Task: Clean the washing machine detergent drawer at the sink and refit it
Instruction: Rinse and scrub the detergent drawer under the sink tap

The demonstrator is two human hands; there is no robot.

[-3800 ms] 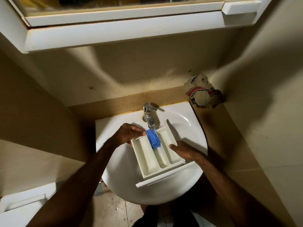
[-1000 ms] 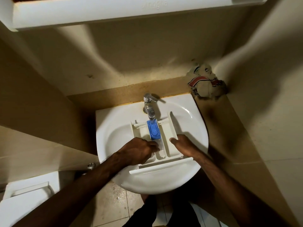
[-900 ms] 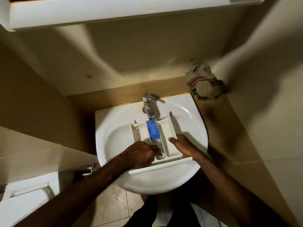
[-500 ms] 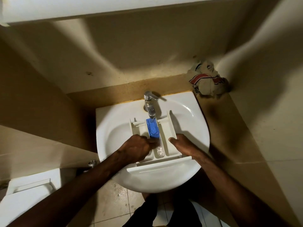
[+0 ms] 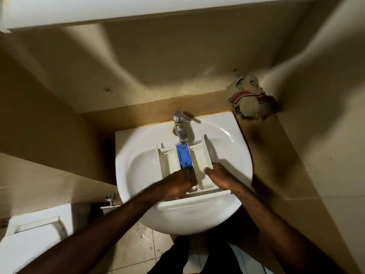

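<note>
Since half a second ago my left hand (image 5: 177,184) has shifted slightly inside the drawer (image 5: 205,155), fingers curled down into its middle compartment below the blue insert (image 5: 184,157); whether they grip anything, I cannot tell. My right hand (image 5: 219,177) holds the drawer's right wall. It lies in the sink (image 5: 138,165) under the tap (image 5: 180,127).

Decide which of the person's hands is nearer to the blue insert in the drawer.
Left. The left hand sits right at the near end of the blue insert. The right hand grips the drawer at its right wall, one compartment away.
</note>
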